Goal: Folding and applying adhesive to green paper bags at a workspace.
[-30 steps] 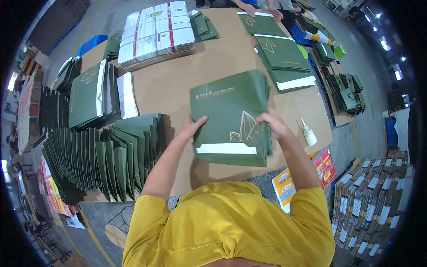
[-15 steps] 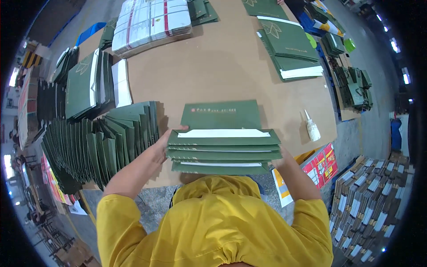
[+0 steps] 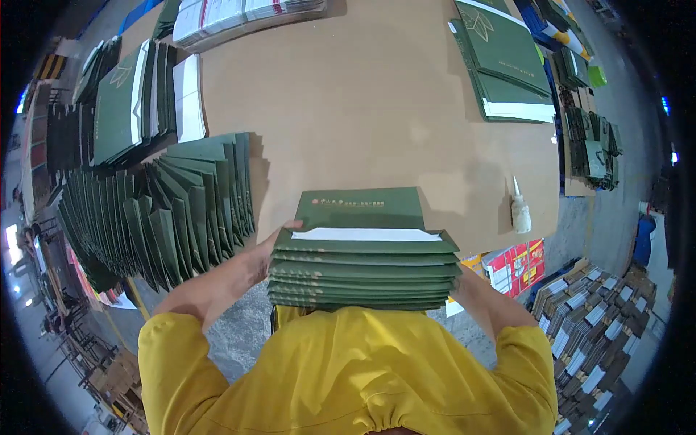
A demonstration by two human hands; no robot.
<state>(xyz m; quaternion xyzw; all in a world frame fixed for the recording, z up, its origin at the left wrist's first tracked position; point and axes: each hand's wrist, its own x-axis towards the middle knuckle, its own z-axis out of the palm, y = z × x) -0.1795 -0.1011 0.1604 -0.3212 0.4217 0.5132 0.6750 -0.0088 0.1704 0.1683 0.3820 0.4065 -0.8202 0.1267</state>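
A stack of flat green paper bags (image 3: pixel 362 254) is held between my two hands close to my body. Its layers are staggered, and a white strip shows along the top one. My left hand (image 3: pixel 262 255) grips the stack's left end, its thumb by the upper corner. At the opposite end my right hand (image 3: pixel 464 281) is pressed against the edges, its fingers mostly hidden. Just beyond the stack a green panel with gold print (image 3: pixel 360 208) sticks out; whether it belongs to the stack I cannot tell.
Fanned green bags (image 3: pixel 181 210) cover the table's left side, with upright bags (image 3: pixel 119 109) and a white card bundle (image 3: pixel 189 98) behind. A wrapped white pile (image 3: pixel 246 20) stands at the far left. More bags (image 3: pixel 507 58) lie far right, and a glue bottle (image 3: pixel 520 210) stands nearer.
Both hands have brought the stack nearer my body, and more of its layered edges now show. The table appears shifted in view as my head has moved.
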